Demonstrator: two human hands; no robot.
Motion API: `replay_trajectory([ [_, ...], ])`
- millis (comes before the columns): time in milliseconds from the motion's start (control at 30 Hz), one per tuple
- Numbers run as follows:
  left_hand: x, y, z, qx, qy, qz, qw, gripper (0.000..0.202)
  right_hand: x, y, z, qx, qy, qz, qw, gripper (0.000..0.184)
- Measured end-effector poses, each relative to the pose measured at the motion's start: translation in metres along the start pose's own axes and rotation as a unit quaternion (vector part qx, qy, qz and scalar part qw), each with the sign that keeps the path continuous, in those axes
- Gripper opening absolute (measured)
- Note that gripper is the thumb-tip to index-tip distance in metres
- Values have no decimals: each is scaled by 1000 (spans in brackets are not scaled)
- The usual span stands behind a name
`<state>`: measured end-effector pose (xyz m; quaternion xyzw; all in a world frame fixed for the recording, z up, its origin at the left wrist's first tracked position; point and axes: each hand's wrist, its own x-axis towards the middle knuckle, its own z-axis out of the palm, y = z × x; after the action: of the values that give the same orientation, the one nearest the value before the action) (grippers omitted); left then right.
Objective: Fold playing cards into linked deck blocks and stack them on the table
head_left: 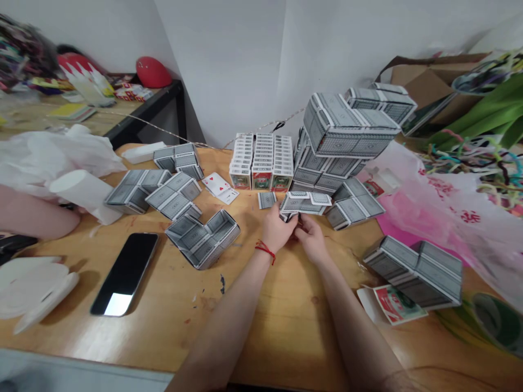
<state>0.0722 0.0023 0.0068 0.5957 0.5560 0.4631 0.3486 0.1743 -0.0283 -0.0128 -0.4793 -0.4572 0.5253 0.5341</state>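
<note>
Near the middle of the table, my left hand (277, 229) grips the left end of a partly built block of folded playing cards (305, 203), grey-patterned backs outward. My right hand (312, 238) is closed at its lower front edge, fingertips partly hidden. A flat pile of cards (267, 200) lies just behind my left hand. Behind it stand several boxed card decks (262, 161) in three stacks. To the left sits an open-topped folded-card block (203, 238), and a finished one (354, 203) lies to the right.
A tall stack of card blocks (342, 129) rises at the back right. Further blocks (174, 195) stand left, beside loose face-up cards (220, 188). A phone (125, 274) lies front left. At right are another block (415, 270), an opened card box (398, 305) and green tape (496, 321).
</note>
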Motion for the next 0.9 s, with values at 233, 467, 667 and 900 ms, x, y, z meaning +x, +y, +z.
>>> replay_trajectory([
  [233,2,-1,-1,-14,7,-3,1000,28,-2,-5,3,23,-7,8,1000,35],
  [467,2,1,-4,33,-21,-8,999,28,0,-5,3,54,-12,14,998,37],
  [667,1,3,-3,45,-38,-13,998,31,1,1,1,44,-1,6,999,33],
  [900,2,1,-1,9,-26,-24,999,29,-1,-3,2,38,-7,9,999,30],
])
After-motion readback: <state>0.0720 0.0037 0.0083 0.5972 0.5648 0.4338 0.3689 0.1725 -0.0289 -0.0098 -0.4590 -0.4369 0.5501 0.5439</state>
